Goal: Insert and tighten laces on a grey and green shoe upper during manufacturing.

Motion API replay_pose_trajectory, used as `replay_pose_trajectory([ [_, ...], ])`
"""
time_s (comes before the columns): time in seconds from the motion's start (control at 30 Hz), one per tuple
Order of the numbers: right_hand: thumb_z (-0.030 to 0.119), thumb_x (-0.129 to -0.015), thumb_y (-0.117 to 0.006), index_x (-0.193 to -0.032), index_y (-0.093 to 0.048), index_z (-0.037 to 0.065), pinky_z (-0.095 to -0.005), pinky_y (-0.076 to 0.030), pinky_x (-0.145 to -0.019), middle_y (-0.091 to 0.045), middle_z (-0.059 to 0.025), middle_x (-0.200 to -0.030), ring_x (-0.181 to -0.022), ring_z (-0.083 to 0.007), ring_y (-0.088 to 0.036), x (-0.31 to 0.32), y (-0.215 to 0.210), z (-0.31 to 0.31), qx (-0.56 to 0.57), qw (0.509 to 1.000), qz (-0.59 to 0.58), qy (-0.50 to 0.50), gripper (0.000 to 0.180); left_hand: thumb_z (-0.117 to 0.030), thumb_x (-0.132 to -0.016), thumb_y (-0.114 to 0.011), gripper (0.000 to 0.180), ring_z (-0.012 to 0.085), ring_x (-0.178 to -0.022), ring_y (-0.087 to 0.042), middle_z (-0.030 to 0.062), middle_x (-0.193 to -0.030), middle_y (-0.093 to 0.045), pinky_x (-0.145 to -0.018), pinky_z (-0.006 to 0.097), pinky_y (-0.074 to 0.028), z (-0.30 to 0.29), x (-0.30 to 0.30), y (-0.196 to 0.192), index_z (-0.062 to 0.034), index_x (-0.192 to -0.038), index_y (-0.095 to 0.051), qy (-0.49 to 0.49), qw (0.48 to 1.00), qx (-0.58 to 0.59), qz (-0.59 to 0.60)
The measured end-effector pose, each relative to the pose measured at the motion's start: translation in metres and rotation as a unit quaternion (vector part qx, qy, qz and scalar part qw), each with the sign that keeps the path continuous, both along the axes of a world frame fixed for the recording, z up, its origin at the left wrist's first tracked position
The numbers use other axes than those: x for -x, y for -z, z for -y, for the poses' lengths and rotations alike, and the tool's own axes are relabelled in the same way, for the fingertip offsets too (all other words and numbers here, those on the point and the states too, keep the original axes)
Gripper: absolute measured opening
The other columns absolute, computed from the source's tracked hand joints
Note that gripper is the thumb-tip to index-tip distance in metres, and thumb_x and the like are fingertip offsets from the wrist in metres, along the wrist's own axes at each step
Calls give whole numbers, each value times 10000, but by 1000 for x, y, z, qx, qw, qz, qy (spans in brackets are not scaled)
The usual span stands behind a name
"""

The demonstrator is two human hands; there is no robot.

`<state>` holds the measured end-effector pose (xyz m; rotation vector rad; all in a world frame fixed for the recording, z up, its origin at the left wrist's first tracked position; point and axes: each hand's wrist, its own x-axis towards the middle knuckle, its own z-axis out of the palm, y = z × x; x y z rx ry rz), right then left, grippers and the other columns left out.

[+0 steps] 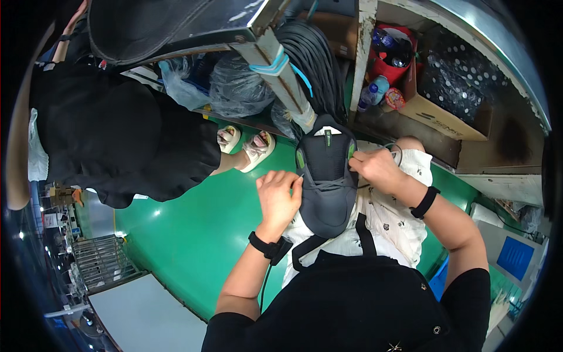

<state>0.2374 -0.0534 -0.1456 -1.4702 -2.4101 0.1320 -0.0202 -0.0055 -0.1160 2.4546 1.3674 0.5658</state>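
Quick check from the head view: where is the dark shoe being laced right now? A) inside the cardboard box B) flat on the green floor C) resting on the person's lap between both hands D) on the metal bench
C: the dark shoe lies on the lap, over the patterned white trousers, with the left hand and right hand at its laces.
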Motion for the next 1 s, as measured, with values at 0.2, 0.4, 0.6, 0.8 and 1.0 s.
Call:
replay_pose_trajectory([
  [0.2,156,-641,-705,-917,-566,75,-327,-507,-604,-512,-56,-951,-823,-223,-588,-9,-20,-23,-16,999,-26,-18,320,-171,-763,-620,114,235,-801,-547,41,-722,-614,-806,401,-340,-19,-6,-2,-88,-684,-620,61,997,31,-46],
  [0.4,187,-702,-598,-808,-535,116,-307,-489,-593,-497,-30,-902,-847,-204,-519,-8,-33,-53,-57,978,51,-195,142,-203,-721,-632,135,309,-691,-591,114,-702,-640,-622,453,-460,-36,-7,15,-73,-706,-664,-7,984,162,-76],
  [0.6,242,-730,-552,-679,-603,206,-352,-382,-677,-517,53,-760,-778,-139,-514,-21,-21,-45,-69,937,194,-284,81,-250,-684,-613,164,225,-991,-497,35,-887,-518,-867,441,-361,-52,-24,-15,-129,-784,-566,339,914,-179,-132],
  [0.8,373,-856,-553,-836,-664,166,-354,-413,-689,-562,28,-814,-814,-164,-540,-22,0,-61,103,937,171,-286,236,-328,-630,-677,281,252,-982,-468,44,-884,-500,-889,427,-335,-94,-5,7,-89,-769,-628,457,880,-46,-119],
  [1.0,508,-872,-486,-1029,-707,259,-416,-426,-798,-617,13,-1011,-971,-250,-518,-8,40,-71,265,939,175,-132,368,-207,-679,-694,114,275,-1016,-452,33,-900,-518,-890,399,-360,-99,-7,16,-107,-724,-664,370,910,167,-85],
])
